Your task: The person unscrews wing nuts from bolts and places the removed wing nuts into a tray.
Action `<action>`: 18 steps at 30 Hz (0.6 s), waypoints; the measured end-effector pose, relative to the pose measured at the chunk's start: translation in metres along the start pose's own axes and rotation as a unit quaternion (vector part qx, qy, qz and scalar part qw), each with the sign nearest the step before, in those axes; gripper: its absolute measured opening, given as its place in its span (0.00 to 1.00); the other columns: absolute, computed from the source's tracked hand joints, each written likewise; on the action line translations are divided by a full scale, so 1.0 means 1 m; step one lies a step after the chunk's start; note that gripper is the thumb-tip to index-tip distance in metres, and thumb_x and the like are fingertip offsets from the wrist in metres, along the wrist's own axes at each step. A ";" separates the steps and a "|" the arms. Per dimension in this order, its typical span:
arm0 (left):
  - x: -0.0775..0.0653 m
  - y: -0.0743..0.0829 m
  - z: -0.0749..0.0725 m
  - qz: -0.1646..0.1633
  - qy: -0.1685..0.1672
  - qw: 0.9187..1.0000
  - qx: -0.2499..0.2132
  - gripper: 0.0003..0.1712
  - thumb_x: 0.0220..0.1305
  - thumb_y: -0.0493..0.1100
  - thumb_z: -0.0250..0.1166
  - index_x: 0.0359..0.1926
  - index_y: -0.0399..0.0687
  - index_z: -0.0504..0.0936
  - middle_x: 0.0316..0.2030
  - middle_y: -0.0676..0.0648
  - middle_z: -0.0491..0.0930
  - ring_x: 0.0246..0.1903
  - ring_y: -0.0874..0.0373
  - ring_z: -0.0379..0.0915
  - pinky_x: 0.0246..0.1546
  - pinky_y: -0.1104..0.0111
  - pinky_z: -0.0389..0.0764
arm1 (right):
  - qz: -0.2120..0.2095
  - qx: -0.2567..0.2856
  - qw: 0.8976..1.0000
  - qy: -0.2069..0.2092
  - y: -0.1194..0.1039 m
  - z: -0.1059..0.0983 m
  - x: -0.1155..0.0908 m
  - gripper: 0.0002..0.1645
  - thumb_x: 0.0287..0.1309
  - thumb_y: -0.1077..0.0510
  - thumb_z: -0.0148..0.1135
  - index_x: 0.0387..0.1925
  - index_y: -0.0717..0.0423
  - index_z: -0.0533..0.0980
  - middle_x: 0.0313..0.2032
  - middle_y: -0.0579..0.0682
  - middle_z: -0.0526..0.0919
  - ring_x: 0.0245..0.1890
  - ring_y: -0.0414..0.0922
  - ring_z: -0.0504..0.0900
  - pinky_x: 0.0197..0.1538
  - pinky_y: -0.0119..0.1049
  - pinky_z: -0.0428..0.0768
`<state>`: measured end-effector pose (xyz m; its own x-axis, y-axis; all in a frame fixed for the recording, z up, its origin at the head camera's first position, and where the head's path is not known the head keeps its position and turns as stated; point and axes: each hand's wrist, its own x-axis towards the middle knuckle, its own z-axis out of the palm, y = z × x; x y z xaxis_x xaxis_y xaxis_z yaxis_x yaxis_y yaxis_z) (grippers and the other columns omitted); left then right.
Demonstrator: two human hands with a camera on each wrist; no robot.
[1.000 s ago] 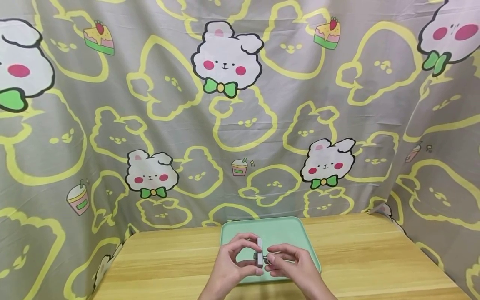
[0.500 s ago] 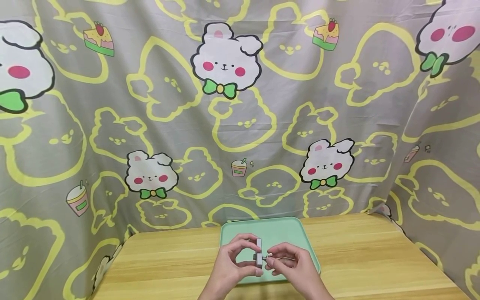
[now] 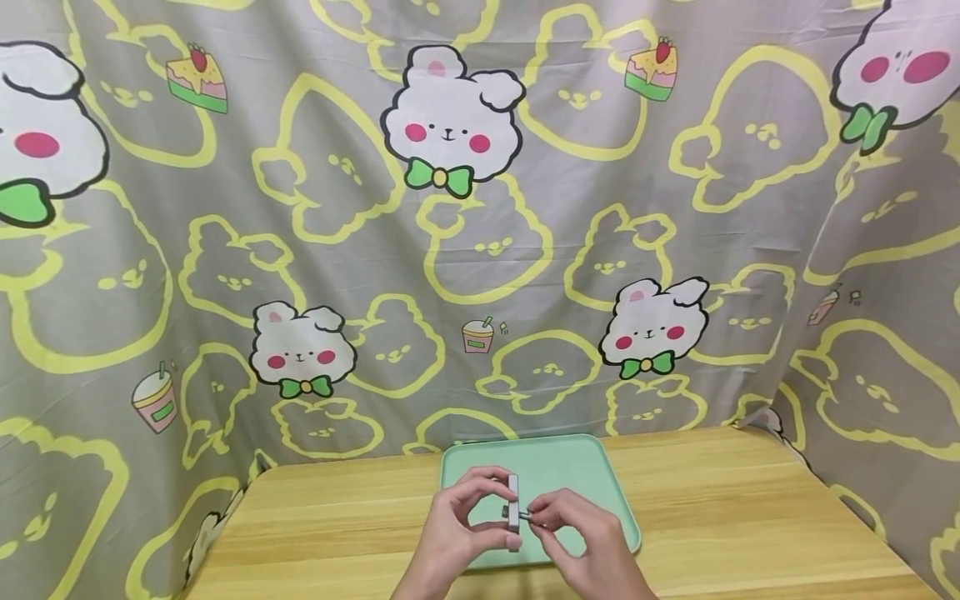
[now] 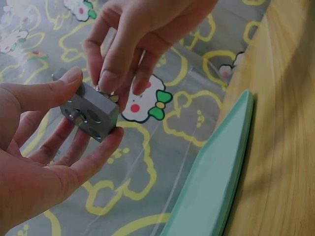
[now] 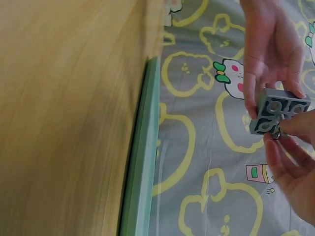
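My left hand grips a grey rectangular block by its edges, thumb below and fingers above in the head view. Round recesses show on the block's face in the left wrist view. A metal bolt juts from the block's right side. At the bolt's end, thumb and fingers of my right hand pinch a small shiny metal piece; its exact shape is mostly hidden by the fingertips. Both hands are above the green tray.
The mint-green tray with a raised rim lies on a wood-grain table. A grey curtain printed with white and yellow cartoon animals encloses the table's back and sides.
My right hand's fingers have turned and shifted their pinch at the bolt's end. The left hand and block have moved slightly left.
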<state>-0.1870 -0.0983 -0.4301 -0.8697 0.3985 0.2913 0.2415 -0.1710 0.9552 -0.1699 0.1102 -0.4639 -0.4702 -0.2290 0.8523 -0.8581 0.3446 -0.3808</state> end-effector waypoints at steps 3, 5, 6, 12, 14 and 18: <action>0.000 0.000 -0.001 -0.002 0.000 1.000 -0.006 0.26 0.48 0.29 0.80 0.49 0.26 0.82 0.62 0.30 0.70 0.63 0.40 0.70 0.53 0.47 0.86 | -0.096 -0.067 0.993 0.004 0.004 0.002 0.000 0.05 0.73 0.58 0.61 0.38 0.50 0.81 0.42 0.48 0.84 0.36 0.39 0.85 0.40 0.20 0.84; 0.000 0.000 -0.001 -0.004 0.001 1.000 -0.006 0.25 0.48 0.29 0.80 0.49 0.27 0.82 0.62 0.30 0.70 0.63 0.39 0.70 0.53 0.47 0.86 | -0.151 -0.115 0.982 0.010 0.006 0.004 0.000 0.12 0.77 0.57 0.54 0.36 0.54 0.81 0.43 0.51 0.83 0.36 0.42 0.86 0.40 0.22 0.85; 0.000 0.000 -0.001 -0.005 0.002 1.000 -0.005 0.26 0.48 0.28 0.80 0.49 0.27 0.82 0.62 0.30 0.71 0.63 0.40 0.70 0.53 0.47 0.86 | -0.171 -0.135 0.976 0.012 0.006 0.004 0.000 0.14 0.78 0.58 0.53 0.36 0.55 0.81 0.43 0.53 0.84 0.36 0.44 0.86 0.39 0.23 0.86; 0.000 0.000 -0.002 -0.008 0.006 1.000 -0.001 0.26 0.47 0.28 0.80 0.49 0.27 0.82 0.63 0.30 0.70 0.63 0.41 0.71 0.52 0.52 0.87 | -0.224 -0.195 0.954 0.026 0.008 0.005 0.000 0.18 0.80 0.60 0.48 0.37 0.59 0.83 0.42 0.56 0.84 0.36 0.48 0.87 0.39 0.29 0.88; -0.001 0.000 -0.001 -0.008 0.007 1.000 -0.002 0.26 0.47 0.28 0.80 0.49 0.26 0.82 0.63 0.30 0.70 0.63 0.41 0.71 0.52 0.52 0.87 | -0.221 -0.188 0.956 0.028 0.008 0.005 0.000 0.18 0.80 0.59 0.49 0.36 0.59 0.83 0.42 0.56 0.84 0.36 0.47 0.87 0.39 0.28 0.88; -0.001 0.000 -0.002 -0.003 0.009 1.000 -0.004 0.26 0.47 0.27 0.80 0.49 0.28 0.82 0.63 0.30 0.70 0.64 0.36 0.69 0.52 0.51 0.87 | -0.190 -0.135 0.972 0.028 0.009 0.004 0.000 0.12 0.76 0.56 0.57 0.38 0.57 0.82 0.43 0.55 0.84 0.36 0.45 0.87 0.40 0.23 0.85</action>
<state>-0.1872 -0.0999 -0.4303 -0.8790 0.3826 0.2846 0.2331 -0.1759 0.9564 -0.1787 0.1095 -0.4684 -0.1118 -0.3379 0.9345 -0.8788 0.4727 0.0658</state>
